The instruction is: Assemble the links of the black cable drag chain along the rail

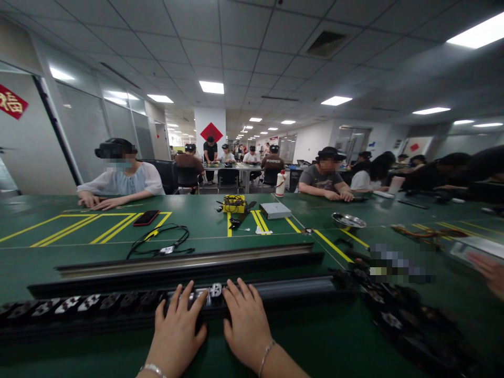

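Note:
A long black channel rail [299,287] lies across the green table in front of me, with several socket modules [108,303] seated in its left part. My left hand [177,325] rests on the rail, its fingers spread over the middle. My right hand [248,323] lies beside it, fingers stretched out over the rail. Between the fingertips of both hands sits a light-faced socket module [215,290]. Whether the fingers press on it I cannot tell. Under my left fingers a shiny part of the rail shows; the rest there is hidden.
Two more long black rails [189,265] lie behind. Loose black sockets [394,315] are heaped at right. Beyond are a black cable [161,239], a phone [146,218], a grey box [275,210] and a metal bowl [348,220]. Another person's hand [488,270] reaches in from the right.

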Demonstrator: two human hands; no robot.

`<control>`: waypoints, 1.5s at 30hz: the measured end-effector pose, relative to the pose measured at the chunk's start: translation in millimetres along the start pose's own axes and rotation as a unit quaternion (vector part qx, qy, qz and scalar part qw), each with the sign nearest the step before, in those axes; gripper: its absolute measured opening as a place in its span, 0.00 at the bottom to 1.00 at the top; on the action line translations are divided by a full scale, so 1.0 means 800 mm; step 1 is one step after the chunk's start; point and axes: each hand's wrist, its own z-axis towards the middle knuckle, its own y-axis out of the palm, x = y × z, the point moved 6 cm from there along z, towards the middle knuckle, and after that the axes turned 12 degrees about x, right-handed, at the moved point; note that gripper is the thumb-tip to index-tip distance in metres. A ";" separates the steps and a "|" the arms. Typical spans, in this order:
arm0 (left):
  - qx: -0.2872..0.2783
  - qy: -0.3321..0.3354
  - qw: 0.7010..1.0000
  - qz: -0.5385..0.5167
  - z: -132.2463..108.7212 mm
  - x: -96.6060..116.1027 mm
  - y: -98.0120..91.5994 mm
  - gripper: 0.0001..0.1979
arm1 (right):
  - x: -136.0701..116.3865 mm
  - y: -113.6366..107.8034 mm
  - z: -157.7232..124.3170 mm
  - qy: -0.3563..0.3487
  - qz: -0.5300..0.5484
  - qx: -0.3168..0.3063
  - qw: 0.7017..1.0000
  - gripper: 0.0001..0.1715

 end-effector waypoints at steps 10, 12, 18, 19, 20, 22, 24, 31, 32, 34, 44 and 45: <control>-0.006 0.004 1.000 0.013 0.001 0.001 -0.001 0.30 | -0.002 -0.004 0.000 -0.002 -0.007 0.006 1.000 0.28; -0.010 0.002 1.000 0.018 0.001 0.001 -0.004 0.29 | -0.002 -0.004 -0.001 0.000 -0.001 0.009 1.000 0.28; -0.017 0.003 1.000 0.016 0.003 0.002 -0.005 0.29 | -0.001 -0.003 -0.002 0.004 0.013 0.015 1.000 0.28; -0.015 0.004 1.000 0.016 0.004 0.002 -0.005 0.29 | -0.001 -0.004 -0.001 0.005 0.015 0.017 1.000 0.28; -0.012 0.004 1.000 0.016 0.004 0.001 -0.005 0.29 | -0.001 -0.004 -0.001 0.006 0.016 0.018 1.000 0.28; -0.012 0.004 1.000 0.015 0.004 0.001 -0.005 0.28 | -0.002 -0.004 -0.001 0.006 0.013 0.014 1.000 0.28; -0.018 0.001 1.000 0.012 0.004 0.001 -0.005 0.28 | -0.002 -0.003 0.000 0.005 0.008 0.008 1.000 0.29; -0.015 -0.001 1.000 0.004 0.004 -0.001 -0.002 0.28 | -0.003 -0.006 0.000 0.001 -0.002 0.001 1.000 0.29; -0.016 -0.001 1.000 0.004 0.004 -0.002 -0.001 0.28 | -0.003 -0.006 0.000 0.000 -0.006 -0.003 1.000 0.29; -0.016 -0.002 1.000 0.006 0.004 -0.002 0.000 0.28 | -0.004 -0.006 0.000 -0.002 -0.011 -0.009 1.000 0.30; -0.023 -0.002 1.000 0.007 0.004 -0.002 -0.003 0.27 | -0.004 -0.007 -0.001 -0.001 -0.006 -0.008 1.000 0.29; -0.024 -0.002 1.000 0.007 0.004 -0.002 -0.004 0.27 | -0.005 -0.007 -0.001 -0.002 -0.012 -0.011 1.000 0.30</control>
